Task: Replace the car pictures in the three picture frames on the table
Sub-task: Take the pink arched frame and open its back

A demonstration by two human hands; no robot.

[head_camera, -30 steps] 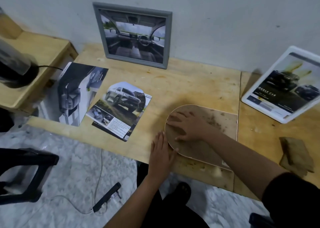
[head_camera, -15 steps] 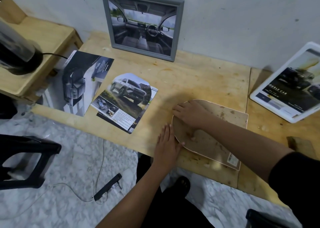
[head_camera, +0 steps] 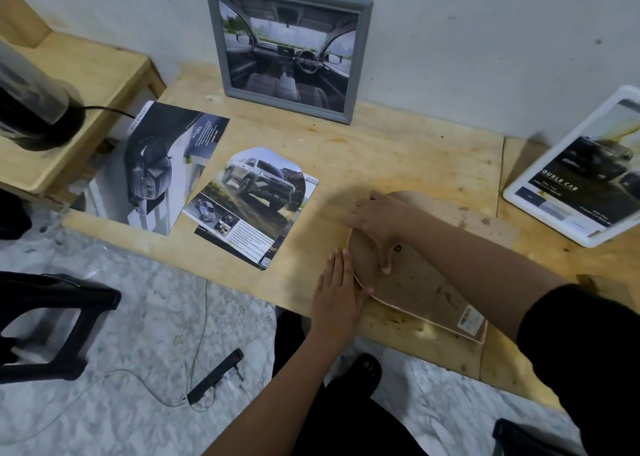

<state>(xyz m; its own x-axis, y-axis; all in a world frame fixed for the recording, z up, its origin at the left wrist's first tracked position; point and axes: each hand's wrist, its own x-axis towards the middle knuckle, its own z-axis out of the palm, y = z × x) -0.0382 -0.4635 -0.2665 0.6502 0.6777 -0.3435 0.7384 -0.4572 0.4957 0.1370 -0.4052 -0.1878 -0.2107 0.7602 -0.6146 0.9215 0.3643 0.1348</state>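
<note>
An arch-shaped frame [head_camera: 429, 282] lies face down on the wooden table [head_camera: 381, 157], its brown backing up. My right hand [head_camera: 375, 221] rests flat on the frame's rounded end, thumb pressing the backing. My left hand [head_camera: 337, 291] lies flat on the table against the frame's left rim. A grey frame [head_camera: 287, 45] with a car-interior picture leans on the wall. A white frame [head_camera: 581, 178] with a dark car picture leans at the right. Two loose car pictures lie at the left: an arch-cut one [head_camera: 254, 206] and a dark rectangular one [head_camera: 162, 164].
A lower wooden shelf [head_camera: 86, 85] at the left carries a black cylindrical appliance [head_camera: 31, 109] with a cord. A black stool [head_camera: 52, 324] and a power strip [head_camera: 214, 376] with cable are on the marble floor. A brown block [head_camera: 602, 286] lies near the table's right edge.
The view has shifted closer and lower over the table. My right hand's thumb has slid down onto the backing; my left hand stays against the frame's rim.
</note>
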